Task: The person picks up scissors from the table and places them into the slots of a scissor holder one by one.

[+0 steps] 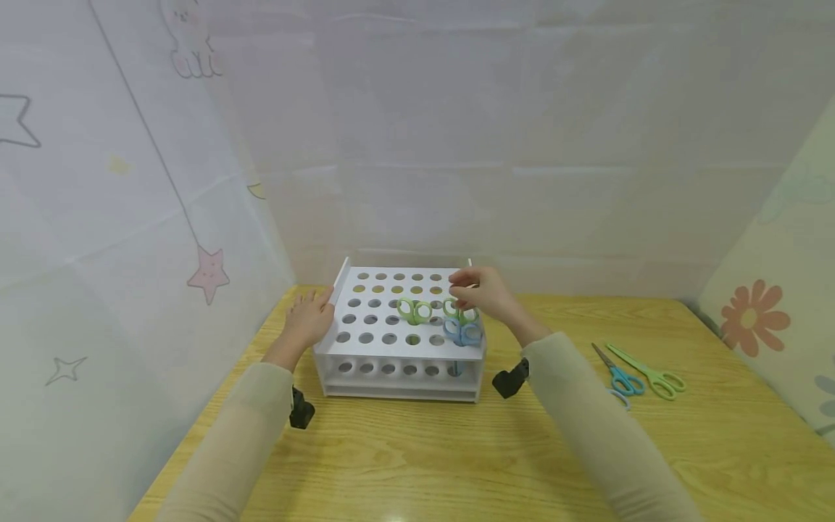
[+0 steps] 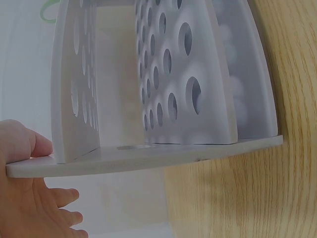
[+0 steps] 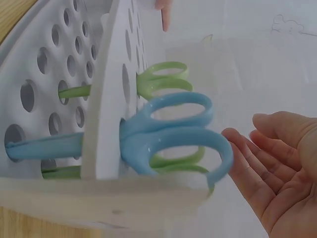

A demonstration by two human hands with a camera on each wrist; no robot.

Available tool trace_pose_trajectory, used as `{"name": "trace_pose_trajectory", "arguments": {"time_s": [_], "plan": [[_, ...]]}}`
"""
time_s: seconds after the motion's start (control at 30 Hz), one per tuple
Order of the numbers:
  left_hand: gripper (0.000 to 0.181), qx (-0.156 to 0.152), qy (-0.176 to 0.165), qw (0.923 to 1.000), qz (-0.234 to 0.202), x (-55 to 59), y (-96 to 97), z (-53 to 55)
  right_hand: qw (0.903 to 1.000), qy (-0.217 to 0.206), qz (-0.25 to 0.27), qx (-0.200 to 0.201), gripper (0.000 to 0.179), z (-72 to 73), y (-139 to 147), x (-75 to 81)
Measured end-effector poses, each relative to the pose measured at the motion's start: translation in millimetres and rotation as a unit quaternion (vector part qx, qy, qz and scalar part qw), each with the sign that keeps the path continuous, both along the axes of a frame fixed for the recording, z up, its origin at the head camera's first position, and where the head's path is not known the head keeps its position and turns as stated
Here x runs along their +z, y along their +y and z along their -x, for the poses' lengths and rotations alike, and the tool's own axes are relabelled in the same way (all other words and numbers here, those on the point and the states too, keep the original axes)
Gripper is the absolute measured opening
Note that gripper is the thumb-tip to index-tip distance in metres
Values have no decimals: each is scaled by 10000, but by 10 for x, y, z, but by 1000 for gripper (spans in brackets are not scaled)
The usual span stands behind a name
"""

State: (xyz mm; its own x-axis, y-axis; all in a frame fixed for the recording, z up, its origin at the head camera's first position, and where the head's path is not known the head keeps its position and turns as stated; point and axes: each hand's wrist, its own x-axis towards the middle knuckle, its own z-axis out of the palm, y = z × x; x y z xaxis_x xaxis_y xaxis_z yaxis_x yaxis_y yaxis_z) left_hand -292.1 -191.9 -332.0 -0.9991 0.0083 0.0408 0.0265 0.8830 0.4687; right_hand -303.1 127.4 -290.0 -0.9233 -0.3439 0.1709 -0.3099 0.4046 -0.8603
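Note:
A white rack (image 1: 401, 348) with rows of round holes stands on the table. My left hand (image 1: 308, 317) holds its left side panel, thumb on the inner face and fingers outside. Blue scissors (image 3: 173, 131) stand handles up in the front right corner hole. Green scissors (image 1: 460, 313) stand just behind them, and more green scissors (image 1: 414, 312) stand further left, also handles up. My right hand (image 1: 485, 292) hovers over the rack's right rear, close to the handles. In the right wrist view its thumb and loosely bent fingers are apart, with nothing between them.
To the right on the wooden table (image 1: 404, 464) lie blue scissors (image 1: 626, 380) and green scissors (image 1: 664, 380). A light blue handle (image 1: 618, 396) shows partly from behind the right sleeve. A pale curtain (image 1: 424, 145) hangs behind the table and along its sides.

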Motion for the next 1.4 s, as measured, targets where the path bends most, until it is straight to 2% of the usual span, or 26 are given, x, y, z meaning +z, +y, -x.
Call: {"name": "trace_pose_trajectory", "arguments": {"time_s": [0.33,0.63,0.8,1.13,1.4], "plan": [[53,-6,-52,10000,-31,1,9,-3,9997,116,31,-206,30,-45,250,42],[53,-27,51,10000,19,-17,-1,9,9991,156,46,-402,34,-79,565,46],[53,-22,-7,10000,30,-18,-9,5,9984,186,-72,-537,37,-125,728,42],[53,-11,-102,9999,9,-10,-7,7,9979,245,2,-600,38,-135,1015,-42],[53,-9,-78,10000,-1,-5,-1,3,9965,222,-210,-784,41,-194,1272,-112]]}}
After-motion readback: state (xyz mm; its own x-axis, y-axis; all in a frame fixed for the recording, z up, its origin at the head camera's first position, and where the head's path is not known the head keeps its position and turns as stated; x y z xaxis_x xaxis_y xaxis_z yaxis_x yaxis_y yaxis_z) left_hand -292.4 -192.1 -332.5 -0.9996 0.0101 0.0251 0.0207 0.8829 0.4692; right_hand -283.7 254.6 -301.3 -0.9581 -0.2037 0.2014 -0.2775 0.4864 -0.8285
